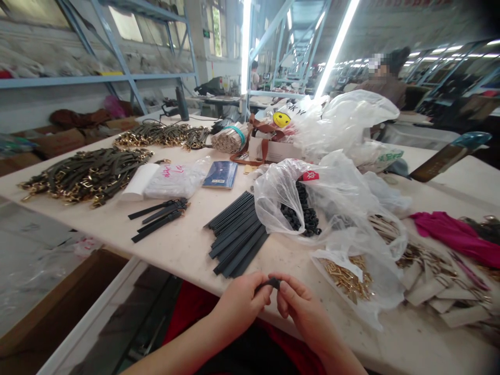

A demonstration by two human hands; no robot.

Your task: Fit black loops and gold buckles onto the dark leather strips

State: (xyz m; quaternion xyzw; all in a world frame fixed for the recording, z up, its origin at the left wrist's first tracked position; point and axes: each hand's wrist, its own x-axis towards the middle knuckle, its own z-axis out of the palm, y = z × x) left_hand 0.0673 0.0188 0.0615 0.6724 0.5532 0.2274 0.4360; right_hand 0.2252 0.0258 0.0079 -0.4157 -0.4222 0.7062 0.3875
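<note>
Near the table's front edge, my left hand [247,296] and my right hand [294,297] pinch a short dark strap [271,282] between them. The strap is bent, and its lower part is hidden by my fingers. Just beyond my hands lies a fanned stack of dark flat strips [238,234]. A few dark straps with metal ends [160,214] rest further left. To the right of the stack, a clear plastic bag holds small black loops [304,211]. Closer on the right, another open bag contains small gold metal pieces [349,276].
Piles of straps with gold buckles [89,174] cover the left of the table [175,255]. A blue booklet [220,175] and a plastic packet [172,179] lie mid-table. Beige straps [441,286] and magenta cloth [457,234] are at right. A person [386,83] is in the background.
</note>
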